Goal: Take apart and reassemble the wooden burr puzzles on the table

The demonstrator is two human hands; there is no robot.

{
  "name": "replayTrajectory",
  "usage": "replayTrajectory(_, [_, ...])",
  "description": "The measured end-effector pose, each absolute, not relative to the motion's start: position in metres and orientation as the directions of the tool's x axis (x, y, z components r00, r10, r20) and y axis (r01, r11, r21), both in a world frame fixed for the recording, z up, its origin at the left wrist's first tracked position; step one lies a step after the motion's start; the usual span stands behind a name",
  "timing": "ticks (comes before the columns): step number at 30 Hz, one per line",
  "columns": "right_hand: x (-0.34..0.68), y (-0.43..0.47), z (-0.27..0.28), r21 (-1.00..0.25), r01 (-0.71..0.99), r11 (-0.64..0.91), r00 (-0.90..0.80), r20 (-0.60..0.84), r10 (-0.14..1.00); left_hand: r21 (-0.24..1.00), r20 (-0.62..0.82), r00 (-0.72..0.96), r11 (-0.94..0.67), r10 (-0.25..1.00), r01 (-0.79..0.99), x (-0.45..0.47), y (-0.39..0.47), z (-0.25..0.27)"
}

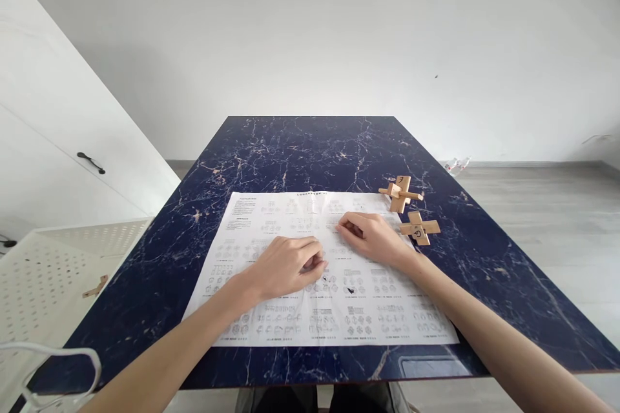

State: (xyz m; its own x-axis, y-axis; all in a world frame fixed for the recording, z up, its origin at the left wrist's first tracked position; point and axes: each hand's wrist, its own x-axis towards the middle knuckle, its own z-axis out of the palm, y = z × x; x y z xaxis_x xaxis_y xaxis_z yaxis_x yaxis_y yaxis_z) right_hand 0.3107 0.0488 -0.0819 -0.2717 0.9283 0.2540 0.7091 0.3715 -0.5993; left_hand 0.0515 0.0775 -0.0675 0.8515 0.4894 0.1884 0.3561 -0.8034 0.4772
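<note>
Plainly, the printed sheet (334,300) lies flat beneath your left hand (288,264) and right hand (372,239), its longer side seeming to run left to right along the table (314,155). Both curl loosely, and I can't tell whether either pinches anything. The far wooden cross (400,194) and near wooden cross (420,228) sit by its right edge, nearer your right hand

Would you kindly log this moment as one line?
left hand: curled, over printed sheet | right hand: curled, over printed sheet | two wooden puzzles: near right hand
</note>
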Motion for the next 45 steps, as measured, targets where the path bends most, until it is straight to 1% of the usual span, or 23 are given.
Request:
replayTrajectory(9, [0.3131, 0.0515, -0.0796, -0.584, 0.713, 0.388, -0.299, 0.247, 0.922, 0.459, 0.225, 0.851, -0.822, 0.474, 0.336, 0.0536, 0.0759, -0.0647])
replayTrajectory(14, [0.313, 0.0516, -0.0815, -0.593, 0.724, 0.353, -0.256, 0.244, 0.935, 0.478, 0.226, 0.839, -0.807, 0.495, 0.347, 0.0543, 0.0753, -0.0644])
replayTrajectory(21, [0.3082, 0.0469, -0.0795, -0.549, 0.768, 0.328, -0.226, 0.247, 0.942, 0.459, 0.212, 0.835, -0.806, 0.508, 0.374, 0.0543, 0.0748, -0.0644])
replayTrajectory(26, [0.3087, 0.047, -0.082, -0.56, 0.766, 0.316, -0.214, 0.241, 0.947, 0.434, 0.218, 0.839, -0.82, 0.498, 0.373, 0.0545, 0.075, -0.0636])
replayTrajectory(38, [0.3091, 0.047, -0.0834, -0.565, 0.766, 0.308, -0.209, 0.234, 0.95, 0.418, 0.234, 0.85, -0.838, 0.472, 0.35, 0.0544, 0.0753, -0.0644])
replayTrajectory(41, [0.3091, 0.048, -0.0836, -0.575, 0.757, 0.31, -0.193, 0.256, 0.947, 0.42, 0.232, 0.852, -0.838, 0.47, 0.348, 0.0547, 0.0754, -0.0646])
replayTrajectory(45, [0.3098, 0.0504, -0.0849, -0.625, 0.713, 0.318, -0.091, 0.367, 0.926, 0.416, 0.238, 0.85, -0.84, 0.47, 0.348, 0.0547, 0.0756, -0.0646])
